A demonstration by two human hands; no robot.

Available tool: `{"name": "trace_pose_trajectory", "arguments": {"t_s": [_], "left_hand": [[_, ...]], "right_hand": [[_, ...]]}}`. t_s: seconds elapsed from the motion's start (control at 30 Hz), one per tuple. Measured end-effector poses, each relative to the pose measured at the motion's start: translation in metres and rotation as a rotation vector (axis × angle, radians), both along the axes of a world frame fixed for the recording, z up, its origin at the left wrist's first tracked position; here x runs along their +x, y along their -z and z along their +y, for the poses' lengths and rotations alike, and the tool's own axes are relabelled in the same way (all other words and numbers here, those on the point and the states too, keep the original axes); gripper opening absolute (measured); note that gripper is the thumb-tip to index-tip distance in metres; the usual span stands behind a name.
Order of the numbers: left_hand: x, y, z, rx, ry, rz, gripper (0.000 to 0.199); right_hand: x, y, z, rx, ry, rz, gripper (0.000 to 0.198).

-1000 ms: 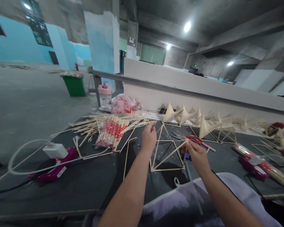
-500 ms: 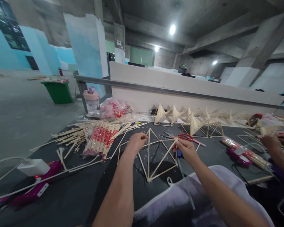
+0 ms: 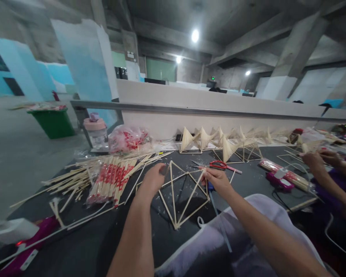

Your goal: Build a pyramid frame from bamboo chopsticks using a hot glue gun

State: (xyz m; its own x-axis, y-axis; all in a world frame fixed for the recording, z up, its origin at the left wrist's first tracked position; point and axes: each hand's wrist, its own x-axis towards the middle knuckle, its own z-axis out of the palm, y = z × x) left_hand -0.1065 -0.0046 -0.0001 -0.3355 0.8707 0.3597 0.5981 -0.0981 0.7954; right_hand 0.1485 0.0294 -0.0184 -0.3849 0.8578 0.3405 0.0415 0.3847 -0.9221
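A frame of thin wooden sticks (image 3: 172, 192), joined into triangles, stands on the dark table in front of me. My right hand (image 3: 216, 179) is closed, its thumb and fingers pinching an upper right corner of this frame. Just left of the frame's upper left peak is my left hand (image 3: 154, 179), back toward me; its fingertips are blurred and partly hidden. Red-handled scissors (image 3: 218, 165) lie behind my right hand, beside a pink stick-like piece (image 3: 234, 169). A small blue object (image 3: 210, 186) shows below the right hand, mostly covered.
Loose sticks (image 3: 65, 181) and a bagged bundle (image 3: 108, 181) lie left. A purple power strip (image 3: 43, 234) with a white plug is front left. Behind stand a bottle (image 3: 95, 134), a plastic bag (image 3: 129, 139) and fan-shaped stick models (image 3: 207, 141). Another person's hands (image 3: 315, 163) work at right.
The view has turned right, so everything sits further left. My left hand has drawn slightly away from the frame's peak. My right hand keeps its pinch on the corner.
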Motion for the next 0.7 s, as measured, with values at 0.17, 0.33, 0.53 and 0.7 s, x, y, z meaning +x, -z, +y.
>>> {"name": "trace_pose_trajectory", "arguments": {"t_s": [0.17,0.33,0.53,0.7], "left_hand": [[0.036,-0.034,-0.008,0.377,-0.108,-0.009,0.031],[0.093,-0.043,-0.006,0.309,0.312,-0.236,0.026],[0.107,-0.002,-0.003,0.444,0.301,0.071,0.02],[0.107,0.016,-0.007,0.451,0.372,0.25,0.029]], "right_hand": [[-0.003,-0.005,0.001,0.008,-0.053,0.057,0.037],[-0.006,-0.005,0.003,-0.071,-0.063,0.167,0.045],[-0.007,0.003,0.008,-0.074,-0.095,0.226,0.046],[-0.007,0.005,0.01,-0.053,-0.097,0.237,0.046]]}}
